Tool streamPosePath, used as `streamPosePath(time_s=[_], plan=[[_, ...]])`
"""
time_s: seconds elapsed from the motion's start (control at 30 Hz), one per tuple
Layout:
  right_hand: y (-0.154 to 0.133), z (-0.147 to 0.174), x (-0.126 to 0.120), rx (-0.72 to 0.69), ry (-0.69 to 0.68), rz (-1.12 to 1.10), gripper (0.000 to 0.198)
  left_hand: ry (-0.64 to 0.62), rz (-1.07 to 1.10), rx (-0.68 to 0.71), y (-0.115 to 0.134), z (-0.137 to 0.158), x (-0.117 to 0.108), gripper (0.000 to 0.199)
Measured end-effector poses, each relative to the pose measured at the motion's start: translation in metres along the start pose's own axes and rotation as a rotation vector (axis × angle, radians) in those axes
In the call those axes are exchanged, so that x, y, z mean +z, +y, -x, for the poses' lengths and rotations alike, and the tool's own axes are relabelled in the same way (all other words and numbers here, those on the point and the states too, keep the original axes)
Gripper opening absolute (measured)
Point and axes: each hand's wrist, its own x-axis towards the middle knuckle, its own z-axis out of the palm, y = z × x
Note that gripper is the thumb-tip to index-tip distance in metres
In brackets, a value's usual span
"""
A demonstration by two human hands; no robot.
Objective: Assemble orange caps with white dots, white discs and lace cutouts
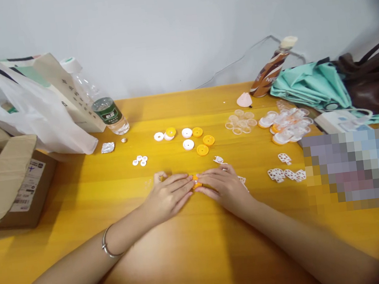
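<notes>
My left hand (169, 193) and my right hand (222, 186) lie flat on the yellow table (194, 241), fingertips meeting over a small orange round part (196, 181) pressed between them. Just beyond the hands lie white discs (186, 133) and orange discs (203, 140) in a loose group. A few tiny white rings (140, 160) sit to the left. White lattice pieces (284, 173) lie to the right of my right hand, one (218, 159) close above it. My left wrist wears a thin bracelet (107, 247).
A cardboard box (5, 181), white plastic bag (32, 119) and water bottle (101, 102) stand at left. Clear rings (241, 121), a pile of clear and orange parts (285, 126), a brown bottle (270, 71), teal umbrella (309, 85) and dark bag (374, 80) fill the right.
</notes>
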Motion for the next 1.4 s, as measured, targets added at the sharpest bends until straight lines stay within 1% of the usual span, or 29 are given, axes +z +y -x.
streamPosePath(time_s=[0.17, 0.47, 0.77, 0.9, 1.0, 1.1, 1.23, 1.27, 1.3, 1.4], plan=[[-0.001, 0.0, 0.0, -0.018, 0.032, 0.01, 0.008, 0.01, -0.01, 0.019, 0.001, -0.001, -0.001, 0.028], [-0.004, 0.0, -0.001, -0.104, 0.041, 0.109, 0.006, 0.015, -0.092, 0.044, 0.004, -0.002, -0.004, 0.026], [-0.008, -0.003, -0.004, -0.144, -0.055, 0.215, 0.009, -0.051, -0.153, 0.053, 0.003, 0.001, -0.004, 0.028], [-0.009, -0.003, -0.004, -0.168, -0.071, 0.244, 0.009, -0.057, -0.185, 0.065, 0.004, 0.004, -0.001, 0.029], [-0.007, -0.001, -0.002, -0.162, -0.052, 0.213, 0.007, -0.052, -0.145, 0.051, 0.006, 0.004, -0.001, 0.029], [-0.005, 0.0, 0.001, -0.152, -0.021, 0.139, 0.007, -0.041, -0.018, -0.008, 0.0, 0.0, -0.008, 0.027], [-0.003, -0.001, 0.0, -0.147, -0.001, 0.054, 0.007, 0.075, 0.16, -0.208, -0.022, -0.007, -0.031, 0.022], [-0.002, -0.002, 0.0, -0.146, 0.003, 0.036, 0.007, 0.075, 0.193, -0.235, -0.028, -0.007, -0.037, 0.021], [-0.002, -0.002, -0.001, -0.143, 0.004, 0.02, 0.007, 0.028, 0.225, -0.228, -0.033, -0.007, -0.042, 0.02], [-0.003, -0.002, -0.001, -0.119, -0.009, -0.011, 0.008, -0.195, 0.271, -0.154, -0.043, -0.006, -0.05, 0.017]])
